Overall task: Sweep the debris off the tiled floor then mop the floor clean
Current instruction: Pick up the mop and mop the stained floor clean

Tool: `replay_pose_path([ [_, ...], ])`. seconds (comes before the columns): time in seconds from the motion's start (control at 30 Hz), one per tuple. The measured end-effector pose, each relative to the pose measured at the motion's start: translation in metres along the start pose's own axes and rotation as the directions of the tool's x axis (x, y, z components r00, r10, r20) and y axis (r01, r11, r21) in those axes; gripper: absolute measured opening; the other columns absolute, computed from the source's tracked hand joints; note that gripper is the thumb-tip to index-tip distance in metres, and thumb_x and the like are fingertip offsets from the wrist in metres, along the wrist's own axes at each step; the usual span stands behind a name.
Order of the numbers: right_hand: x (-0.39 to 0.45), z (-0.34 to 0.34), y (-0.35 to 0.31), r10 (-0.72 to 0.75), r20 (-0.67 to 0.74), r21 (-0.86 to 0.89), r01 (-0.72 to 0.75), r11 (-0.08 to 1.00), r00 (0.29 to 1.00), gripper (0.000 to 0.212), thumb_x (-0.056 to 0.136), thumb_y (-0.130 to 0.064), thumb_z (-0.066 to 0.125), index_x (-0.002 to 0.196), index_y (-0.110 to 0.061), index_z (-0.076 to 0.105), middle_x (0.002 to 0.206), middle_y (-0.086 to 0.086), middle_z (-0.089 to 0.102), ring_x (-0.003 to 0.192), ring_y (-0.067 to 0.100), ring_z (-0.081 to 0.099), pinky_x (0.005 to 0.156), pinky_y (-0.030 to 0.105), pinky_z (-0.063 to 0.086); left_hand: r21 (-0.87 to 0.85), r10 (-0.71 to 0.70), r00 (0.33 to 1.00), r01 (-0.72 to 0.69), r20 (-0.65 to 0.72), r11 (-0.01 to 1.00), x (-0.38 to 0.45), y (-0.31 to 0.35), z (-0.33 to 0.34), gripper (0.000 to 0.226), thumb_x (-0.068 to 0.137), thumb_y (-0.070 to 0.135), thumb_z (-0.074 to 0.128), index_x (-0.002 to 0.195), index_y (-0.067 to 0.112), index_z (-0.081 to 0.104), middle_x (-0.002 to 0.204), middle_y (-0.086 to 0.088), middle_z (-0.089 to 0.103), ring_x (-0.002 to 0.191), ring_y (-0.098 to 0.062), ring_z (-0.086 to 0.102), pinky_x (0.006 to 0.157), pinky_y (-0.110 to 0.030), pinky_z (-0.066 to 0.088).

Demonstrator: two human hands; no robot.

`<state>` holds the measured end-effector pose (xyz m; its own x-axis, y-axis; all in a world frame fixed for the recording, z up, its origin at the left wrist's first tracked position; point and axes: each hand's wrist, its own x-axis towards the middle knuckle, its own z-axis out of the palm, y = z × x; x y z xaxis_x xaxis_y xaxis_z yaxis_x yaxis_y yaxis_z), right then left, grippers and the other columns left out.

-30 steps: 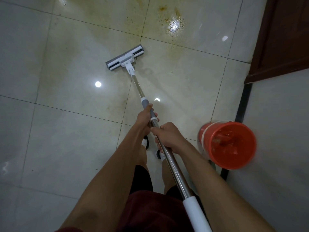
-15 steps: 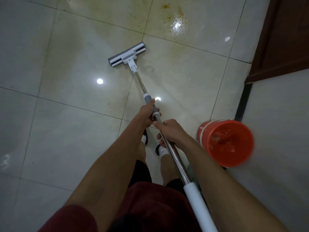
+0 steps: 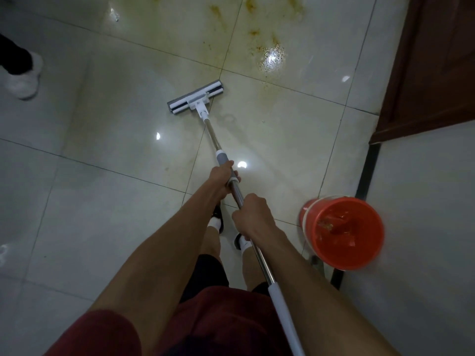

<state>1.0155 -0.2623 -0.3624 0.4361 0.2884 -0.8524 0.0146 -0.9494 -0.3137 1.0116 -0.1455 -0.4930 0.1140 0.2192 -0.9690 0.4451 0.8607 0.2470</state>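
The mop lies slanted across the tiled floor, its flat head pressed on the tiles at a grout crossing, just short of a patch of yellow-brown stains that spreads toward the top of the view. The left hand is wrapped shut around the grey collar of the pole; the right hand is clenched on the metal shaft just behind it, nearer the body. A red bucket stands to the right, beside the black strip at the foot of the wall. A brown door fills the upper right corner. At the far left edge, another person's white shoe rests on the tiles.
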Motion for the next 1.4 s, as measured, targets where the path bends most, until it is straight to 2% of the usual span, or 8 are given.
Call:
replay_pose_path([
  [0.1, -0.004, -0.002, -0.013, -0.019, -0.007, 0.013, 0.019, 1.0, 1.0, 0.02, 0.092, -0.008, 0.059, 0.11, 0.0, 0.059, 0.078, 0.005, 0.05, 0.079, 0.029, 0.068, 0.071, 0.042, 0.062, 0.017, 0.028, 1.0, -0.028, -0.002, 0.999, -0.007, 0.013, -0.006, 0.023, 0.099, 0.02, 0.064, 0.107, 0.003, 0.051, 0.072, -0.009, 0.057, 0.057, -0.017, 0.055, 0.051, -0.031, 0.052],
  [0.23, -0.004, -0.008, -0.038, -0.045, -0.028, -0.035, 0.044, 0.998, 0.999, 0.02, 0.092, -0.01, 0.059, 0.11, 0.0, 0.06, 0.085, 0.007, 0.055, 0.073, 0.024, 0.06, 0.052, 0.027, 0.049, 0.074, 0.067, 0.998, -0.067, 0.006, 0.995, -0.014, 0.041, -0.021, 0.026, 0.097, 0.024, 0.067, 0.11, 0.004, 0.054, 0.075, -0.008, 0.061, 0.058, -0.019, 0.059, 0.066, -0.037, 0.054],
  [0.5, 0.005, -0.01, -0.116, -0.107, -0.037, -0.057, 0.104, 0.993, 0.994, 0.005, 0.088, -0.011, 0.058, 0.087, -0.008, 0.054, 0.086, 0.012, 0.063, 0.073, 0.032, 0.069, 0.067, 0.043, 0.063, 0.078, 0.12, 0.991, -0.125, 0.06, 0.989, -0.027, 0.119, -0.061, 0.029, 0.099, 0.025, 0.064, 0.116, 0.004, 0.053, 0.084, -0.009, 0.064, 0.063, -0.02, 0.064, 0.058, -0.035, 0.053],
  [0.6, 0.012, -0.009, -0.151, -0.115, -0.025, -0.073, 0.113, 0.991, 0.993, 0.02, 0.087, -0.008, 0.056, 0.073, -0.015, 0.043, 0.08, 0.008, 0.057, 0.068, 0.031, 0.065, 0.063, 0.039, 0.061, 0.067, 0.127, 0.99, -0.131, 0.065, 0.989, -0.024, 0.149, -0.08, 0.031, 0.099, 0.025, 0.064, 0.12, 0.003, 0.053, 0.087, -0.009, 0.065, 0.066, -0.021, 0.065, 0.058, -0.035, 0.053],
  [0.83, 0.038, -0.006, -0.219, -0.125, -0.014, -0.09, 0.123, 0.988, 0.992, 0.007, 0.089, -0.01, 0.058, 0.09, -0.01, 0.051, 0.083, 0.009, 0.06, 0.064, 0.028, 0.065, 0.055, 0.034, 0.058, 0.07, 0.151, 0.987, -0.155, 0.062, 0.985, -0.011, 0.213, -0.112, 0.032, 0.1, 0.025, 0.062, 0.121, 0.003, 0.053, 0.091, -0.008, 0.066, 0.071, -0.021, 0.067, 0.064, -0.036, 0.055],
  [1.03, 0.073, -0.036, -0.272, -0.154, 0.009, -0.153, 0.153, 0.976, 0.988, 0.007, 0.091, -0.01, 0.056, 0.095, -0.009, 0.051, 0.08, 0.005, 0.055, 0.067, 0.028, 0.064, 0.05, 0.027, 0.048, 0.04, 0.145, 0.989, -0.146, 0.041, 0.988, 0.005, 0.275, -0.106, 0.017, 0.101, 0.024, 0.061, 0.098, 0.009, 0.056, 0.091, -0.008, 0.067, 0.074, -0.022, 0.066, 0.082, -0.041, 0.056],
  [1.2, 0.104, -0.074, -0.308, -0.188, 0.023, -0.199, 0.188, 0.962, 0.982, 0.016, 0.093, -0.01, 0.056, 0.108, -0.006, 0.057, 0.075, -0.002, 0.043, 0.059, 0.014, 0.049, 0.044, 0.024, 0.034, 0.021, 0.14, 0.99, -0.139, -0.029, 0.99, 0.01, 0.33, -0.086, 0.017, 0.101, 0.022, 0.06, 0.104, 0.007, 0.055, 0.087, -0.008, 0.066, 0.07, -0.021, 0.065, 0.067, -0.035, 0.054],
  [1.4, 0.139, -0.109, -0.363, -0.222, 0.047, -0.239, 0.227, 0.944, 0.974, 0.019, 0.093, -0.008, 0.054, 0.112, -0.006, 0.058, 0.078, -0.002, 0.045, 0.072, 0.021, 0.055, 0.048, 0.024, 0.038, -0.024, 0.134, 0.99, -0.135, -0.038, 0.991, 0.023, 0.399, -0.075, 0.017, 0.101, 0.023, 0.061, 0.103, 0.008, 0.056, 0.088, -0.008, 0.067, 0.07, -0.021, 0.066, 0.065, -0.035, 0.053],
])
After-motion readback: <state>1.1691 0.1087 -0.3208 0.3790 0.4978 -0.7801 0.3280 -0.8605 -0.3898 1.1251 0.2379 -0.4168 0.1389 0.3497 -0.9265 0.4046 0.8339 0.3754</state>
